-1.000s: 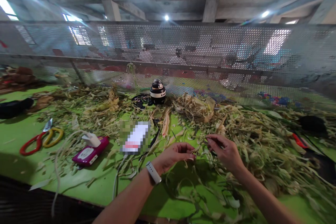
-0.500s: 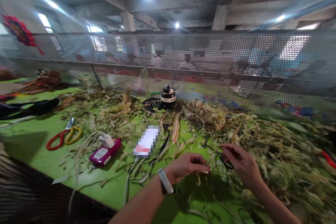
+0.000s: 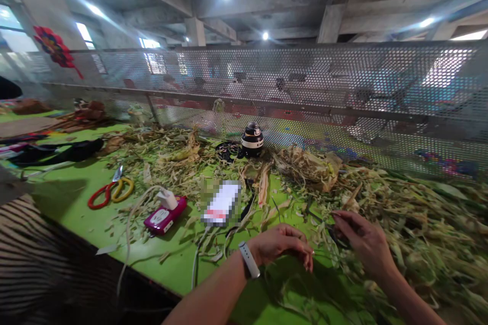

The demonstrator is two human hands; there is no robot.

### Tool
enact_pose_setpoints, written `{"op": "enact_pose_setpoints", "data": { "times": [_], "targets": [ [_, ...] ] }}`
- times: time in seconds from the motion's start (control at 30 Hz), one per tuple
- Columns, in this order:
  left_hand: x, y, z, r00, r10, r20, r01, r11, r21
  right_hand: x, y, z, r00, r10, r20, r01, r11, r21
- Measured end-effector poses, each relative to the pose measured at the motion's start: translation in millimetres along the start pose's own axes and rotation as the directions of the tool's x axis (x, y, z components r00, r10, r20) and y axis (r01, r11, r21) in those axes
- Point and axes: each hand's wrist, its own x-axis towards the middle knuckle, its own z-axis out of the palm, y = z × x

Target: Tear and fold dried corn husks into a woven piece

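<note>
My left hand [image 3: 284,246], with a white-banded watch [image 3: 249,260] on the wrist, is over the green table, its fingers bent down and drawn together. Anything in its fingertips is too small to make out. To its right, my right hand [image 3: 364,241] has thumb and forefinger pinched together. A narrow dark thing [image 3: 335,236] lies under those fingers, partly covered, and its kind does not show. Loose corn husk strips [image 3: 292,289] lie below the hands, and a large heap of dry husks [image 3: 427,244] spreads beside my right hand.
Red-and-yellow-handled scissors [image 3: 110,192], a purple power bank [image 3: 164,217] with a white plug and cable, and a phone [image 3: 222,203] lie to the left. A black jar-like container [image 3: 252,139] stands behind, before a perforated metal screen [image 3: 305,76]. A striped sleeve [image 3: 30,249] shows at lower left.
My left hand's fingers have dropped downward, and the pale strip pinched there earlier no longer shows. The right hand keeps its pinch. The whole scene has shifted slightly rightward in view.
</note>
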Motion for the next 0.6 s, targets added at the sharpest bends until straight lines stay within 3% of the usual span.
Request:
{"op": "enact_pose_setpoints", "data": {
  "times": [0.13,0.2,0.3,0.4,0.5,0.6],
  "targets": [
    [-3.0,-3.1,-3.3,0.989,-0.059,0.138,0.055,0.998,0.033,2.0,-10.0,-2.4,0.997,0.044,-0.061,-0.041,0.999,0.036],
    [-1.9,-4.5,-3.5,0.990,-0.065,0.123,0.065,0.998,0.007,4.1,-14.5,-5.3,0.993,0.065,-0.098,-0.061,0.997,0.048],
    [3.4,-3.6,-2.9,0.993,0.027,-0.115,-0.037,0.995,-0.093,5.9,-16.5,-7.3,0.991,0.085,-0.105,-0.078,0.994,0.077],
    [10.3,-0.3,-4.4,0.917,0.138,-0.374,-0.213,0.962,-0.169,4.3,-12.0,-3.3,0.995,0.092,-0.041,-0.087,0.990,0.107],
    [15.2,1.4,-8.3,0.839,0.143,-0.525,-0.299,0.927,-0.225,1.2,-5.1,3.1,0.997,0.077,0.017,-0.079,0.989,0.122],
    [17.4,-0.1,-11.8,0.796,0.107,-0.596,-0.317,0.912,-0.260,-0.7,-1.2,7.1,0.999,0.044,0.028,-0.047,0.990,0.130]
  ]
}}
